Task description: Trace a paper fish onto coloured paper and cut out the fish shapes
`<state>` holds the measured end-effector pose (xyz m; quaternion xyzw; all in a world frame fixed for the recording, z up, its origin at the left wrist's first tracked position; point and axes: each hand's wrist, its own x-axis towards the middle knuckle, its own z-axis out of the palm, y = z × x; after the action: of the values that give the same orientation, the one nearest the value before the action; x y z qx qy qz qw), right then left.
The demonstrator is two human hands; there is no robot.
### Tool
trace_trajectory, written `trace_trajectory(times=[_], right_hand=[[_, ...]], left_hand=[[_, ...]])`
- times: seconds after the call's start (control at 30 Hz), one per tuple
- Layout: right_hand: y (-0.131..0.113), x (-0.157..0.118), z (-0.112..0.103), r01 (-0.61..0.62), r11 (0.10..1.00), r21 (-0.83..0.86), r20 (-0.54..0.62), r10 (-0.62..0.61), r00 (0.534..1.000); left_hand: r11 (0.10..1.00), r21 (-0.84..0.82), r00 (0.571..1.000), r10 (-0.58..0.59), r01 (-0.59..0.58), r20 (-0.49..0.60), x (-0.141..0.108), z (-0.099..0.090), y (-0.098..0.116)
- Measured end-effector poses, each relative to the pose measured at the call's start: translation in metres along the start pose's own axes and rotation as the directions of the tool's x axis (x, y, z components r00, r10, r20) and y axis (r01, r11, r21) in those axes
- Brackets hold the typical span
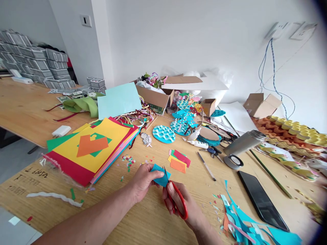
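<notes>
My left hand [144,180] pinches a small piece of blue paper [157,177] between thumb and fingers, above the wooden table [122,217]. My right hand [182,202] grips red-handled scissors [184,208], fingers through the loops. The scissor blades point up and lie against the right part of the blue paper; whether they have cut into it I cannot tell. Just beyond the hands rest small coloured paper rectangles [178,161] in orange, yellow, green and crimson. Tiny paper scraps [129,161] are scattered to their left.
On the left lies a stack of coloured paper sheets [114,132]. To the right are a black phone [263,199], a steel flask [244,143], a pen [206,166] and blue paper offcuts [242,221]. Glue bottles [198,144], wavy blue ovals [164,133] and egg trays [286,129] stand farther back.
</notes>
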<state>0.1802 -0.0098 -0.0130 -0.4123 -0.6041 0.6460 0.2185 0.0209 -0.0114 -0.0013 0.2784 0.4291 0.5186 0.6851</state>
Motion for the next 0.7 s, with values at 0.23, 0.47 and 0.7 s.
trace_trajectory(times=[0.23,0.47,0.7], right_hand=[[-0.002,0.001,-0.001,0.014,1.0,-0.001,0.009,-0.014,1.0],[-0.005,0.0,0.0,0.011,1.0,-0.005,0.007,-0.011,1.0],[-0.009,-0.002,0.001,-0.014,1.0,-0.016,0.004,0.014,1.0]], left_hand=[[1.0,0.011,1.0,0.005,-0.005,0.007,0.001,0.0,0.001],[1.0,-0.005,1.0,-0.004,0.004,-0.017,-0.002,0.001,0.0],[1.0,0.0,1.0,0.007,-0.007,-0.003,0.001,-0.002,-0.003]])
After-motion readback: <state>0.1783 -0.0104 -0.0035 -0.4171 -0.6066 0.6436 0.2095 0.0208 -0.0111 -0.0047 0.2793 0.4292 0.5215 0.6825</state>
